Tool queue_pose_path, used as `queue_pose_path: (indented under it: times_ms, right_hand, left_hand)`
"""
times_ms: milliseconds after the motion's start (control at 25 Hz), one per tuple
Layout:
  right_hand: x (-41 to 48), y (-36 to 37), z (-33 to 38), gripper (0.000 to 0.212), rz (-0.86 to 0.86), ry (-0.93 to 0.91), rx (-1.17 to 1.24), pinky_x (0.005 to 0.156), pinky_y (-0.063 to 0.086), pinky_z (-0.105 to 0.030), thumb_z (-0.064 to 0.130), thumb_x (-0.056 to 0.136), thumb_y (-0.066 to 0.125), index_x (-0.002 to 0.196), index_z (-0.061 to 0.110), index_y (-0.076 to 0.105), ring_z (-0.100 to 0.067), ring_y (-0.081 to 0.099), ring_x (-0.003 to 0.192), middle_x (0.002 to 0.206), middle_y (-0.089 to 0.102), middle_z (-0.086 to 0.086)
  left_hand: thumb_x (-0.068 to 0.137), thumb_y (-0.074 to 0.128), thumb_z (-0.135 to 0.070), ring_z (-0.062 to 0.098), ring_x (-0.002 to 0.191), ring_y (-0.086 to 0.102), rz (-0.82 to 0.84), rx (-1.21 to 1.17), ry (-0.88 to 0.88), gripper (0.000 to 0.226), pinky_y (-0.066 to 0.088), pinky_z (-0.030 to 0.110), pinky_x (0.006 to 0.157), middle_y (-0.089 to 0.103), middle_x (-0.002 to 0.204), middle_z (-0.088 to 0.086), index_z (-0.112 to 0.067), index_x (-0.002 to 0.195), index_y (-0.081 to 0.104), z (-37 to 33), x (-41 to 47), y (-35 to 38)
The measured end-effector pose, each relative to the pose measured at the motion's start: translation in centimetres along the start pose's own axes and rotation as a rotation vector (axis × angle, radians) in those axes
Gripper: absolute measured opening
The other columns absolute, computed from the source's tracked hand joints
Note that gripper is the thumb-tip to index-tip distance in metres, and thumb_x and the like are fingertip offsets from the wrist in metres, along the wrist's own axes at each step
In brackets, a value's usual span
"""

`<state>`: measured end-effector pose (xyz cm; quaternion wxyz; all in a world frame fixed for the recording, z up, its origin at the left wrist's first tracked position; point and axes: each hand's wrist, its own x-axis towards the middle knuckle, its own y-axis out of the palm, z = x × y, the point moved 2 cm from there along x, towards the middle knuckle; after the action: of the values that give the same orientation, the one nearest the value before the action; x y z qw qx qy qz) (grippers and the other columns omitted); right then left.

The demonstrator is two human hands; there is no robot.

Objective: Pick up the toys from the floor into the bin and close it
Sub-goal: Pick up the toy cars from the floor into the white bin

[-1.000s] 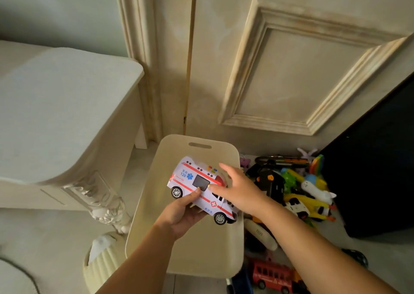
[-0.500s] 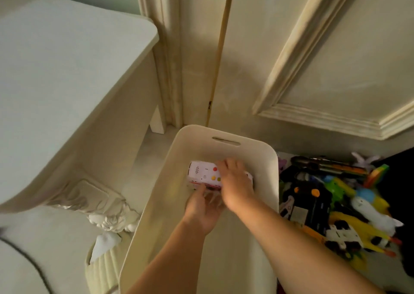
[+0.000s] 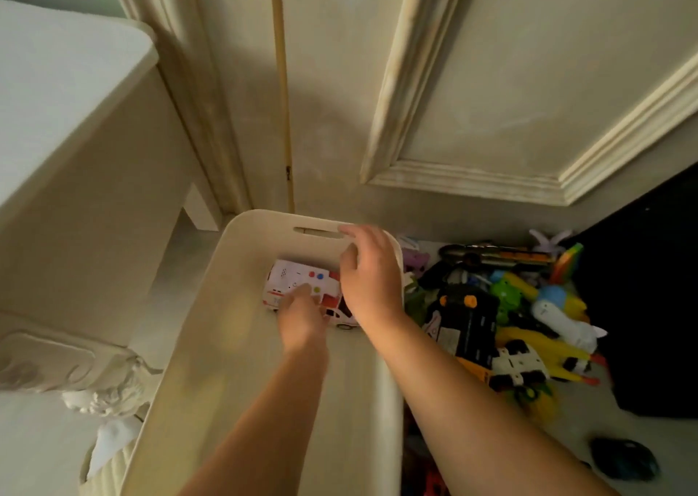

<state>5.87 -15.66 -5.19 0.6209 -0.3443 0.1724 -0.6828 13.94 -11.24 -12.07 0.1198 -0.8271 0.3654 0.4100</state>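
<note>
A tall cream bin (image 3: 241, 242) stands open on the floor in front of a door. At its bottom lies a white and red toy ambulance (image 3: 294, 274) with coloured dots on its roof. My left hand (image 3: 302, 320) reaches deep into the bin and holds the ambulance from the near side. My right hand (image 3: 372, 272) hovers higher, by the bin's far right corner, with relaxed fingers and nothing in it. Several toys are piled on the floor right of the bin, among them a black truck (image 3: 468, 318) and a white and blue figure (image 3: 562, 318).
A white carved table (image 3: 56, 117) stands close on the left. A panelled door (image 3: 491, 80) is right behind the bin. Dark furniture (image 3: 649, 287) borders the toy pile on the right. A dark round object (image 3: 623, 458) lies on the floor near it. A ribbed white basket (image 3: 109, 454) sits bottom left.
Both hands lowered the ambulance from above the bin down to its bottom. My right hand has since let go and risen towards the bin's far right corner.
</note>
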Motion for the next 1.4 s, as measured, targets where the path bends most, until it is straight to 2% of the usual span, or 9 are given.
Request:
queue_pose_path:
  times_ms: [160,320,480,680,840,1000,1120,1240,1400]
  right_hand:
    - [0.7,-7.5,-4.6,0.043,-0.507,0.301,-0.090,0.096,0.037,-0.025,0.009,0.086,0.058,0.129,0.013,0.053,-0.023,0.044,0.121,0.131,0.049,-0.010]
    - [-5.2,-9.1,-14.0,0.096,-0.106,0.910,-0.196,0.114,0.030,-0.047,0.047,0.082,0.066,0.153,0.015,0.010,-0.033,0.027,0.142,0.155,0.026,-0.014]
    - [-10.4,-7.4,-16.8,0.115,0.164,0.830,-0.316,0.108,0.037,-0.048,0.058,0.069,0.073,0.152,0.027,0.001,-0.034,0.033,0.136,0.149,0.032,-0.015]
    - [-7.7,-9.8,-15.8,0.107,0.036,0.760,-0.104,0.099,0.046,-0.044,0.032,0.062,0.085,0.149,0.031,0.021,-0.027,0.047,0.127,0.139,0.046,-0.005]
    - [-5.0,-13.4,-9.9,0.100,-0.076,0.561,0.264,0.092,0.044,-0.032,0.017,0.062,0.087,0.141,0.031,0.029,-0.015,0.049,0.118,0.134,0.046,0.005]
    - [-3.8,-14.4,-0.7,0.099,-0.001,0.216,0.070,0.092,0.045,-0.034,0.041,0.068,0.079,0.144,0.044,0.016,-0.009,0.042,0.125,0.143,0.031,0.013]
    - [-4.7,-12.7,4.1,0.103,0.104,0.012,-0.045,0.097,0.045,-0.033,0.043,0.072,0.075,0.147,0.044,0.006,-0.010,0.040,0.129,0.143,0.026,0.013]
    - [-4.9,-10.2,5.6,0.101,0.357,0.238,0.252,0.105,0.042,-0.036,0.044,0.069,0.077,0.145,0.050,0.011,-0.009,0.045,0.128,0.143,0.036,0.012]
    - [-4.3,-7.3,5.1,0.061,0.605,0.620,0.479,0.084,0.055,-0.034,0.029,0.081,0.073,0.136,0.022,0.050,-0.016,0.069,0.093,0.112,0.069,-0.003]
  left_hand:
    - [0.092,0.050,-0.029,0.020,0.078,0.057,0.173,0.195,0.462,0.011,0.047,0.034,0.076,0.064,0.085,0.000,-0.028,0.090,0.061,-2.7,-6.2,3.8]
    - [0.096,0.051,-0.024,0.011,0.082,0.067,0.440,0.312,0.502,0.012,0.054,0.026,0.070,0.069,0.095,-0.004,-0.026,0.100,0.062,-1.7,-10.0,5.2]
    - [0.096,0.053,-0.022,0.006,0.092,0.068,0.501,0.398,0.493,0.015,0.056,0.025,0.080,0.070,0.100,-0.006,-0.034,0.099,0.062,0.0,-10.2,5.5]
    - [0.095,0.053,-0.018,0.010,0.095,0.067,0.552,0.440,0.444,0.022,0.057,0.028,0.079,0.068,0.104,-0.004,-0.039,0.092,0.060,-0.8,-10.3,5.9]
    - [0.091,0.063,-0.026,0.014,0.103,0.065,0.653,0.472,0.343,0.037,0.056,0.035,0.087,0.066,0.109,-0.004,-0.021,0.128,0.055,-1.7,-11.4,4.3]
    - [0.076,0.078,-0.039,0.019,0.115,0.061,0.872,0.304,0.237,0.096,0.053,0.046,0.093,0.060,0.131,0.003,-0.039,0.149,0.017,-3.6,-12.9,2.8]
    - [0.081,0.076,-0.020,0.022,0.102,0.069,0.828,0.192,0.318,0.072,0.059,0.041,0.075,0.070,0.116,0.005,-0.036,0.139,0.036,-6.1,-13.1,1.4]
    - [0.085,0.062,-0.004,0.027,0.094,0.071,0.797,0.128,0.258,0.048,0.057,0.042,0.068,0.070,0.115,0.014,-0.015,0.130,0.053,-7.8,-11.4,-1.8]
    - [0.080,0.051,-0.007,0.034,0.109,0.058,0.895,-0.048,-0.099,0.044,0.040,0.054,0.100,0.064,0.125,0.019,-0.007,0.122,0.063,-6.6,-8.2,-7.2]
